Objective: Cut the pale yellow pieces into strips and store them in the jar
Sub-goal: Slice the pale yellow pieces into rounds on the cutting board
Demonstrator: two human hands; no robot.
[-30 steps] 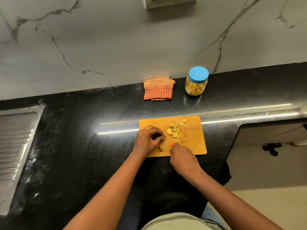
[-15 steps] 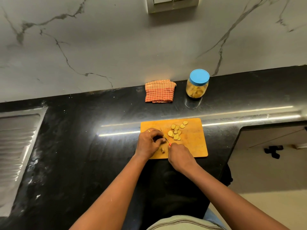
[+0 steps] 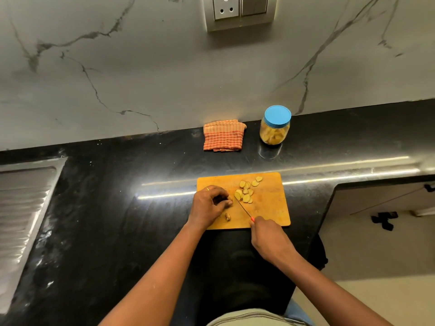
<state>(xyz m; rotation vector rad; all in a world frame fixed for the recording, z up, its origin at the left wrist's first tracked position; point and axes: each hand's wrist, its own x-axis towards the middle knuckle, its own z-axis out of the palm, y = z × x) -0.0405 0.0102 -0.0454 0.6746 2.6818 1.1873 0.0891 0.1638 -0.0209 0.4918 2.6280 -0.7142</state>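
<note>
Though sliced into flat rounds, not yet strips: pale yellow pieces (image 3: 246, 195) heaped mid cutting board (image 3: 270, 208). Left hand (image 3: 208, 204) just beside, fingers curled, hold unclear. Right hand (image 3: 268, 238) clamped round knife (image 3: 243, 209), tip at heap.

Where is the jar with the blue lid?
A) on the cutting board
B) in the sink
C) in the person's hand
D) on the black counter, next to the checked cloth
D: the jar stands on the black counter by the wall, beside the folded checked cloth and well behind the cutting board.
</note>
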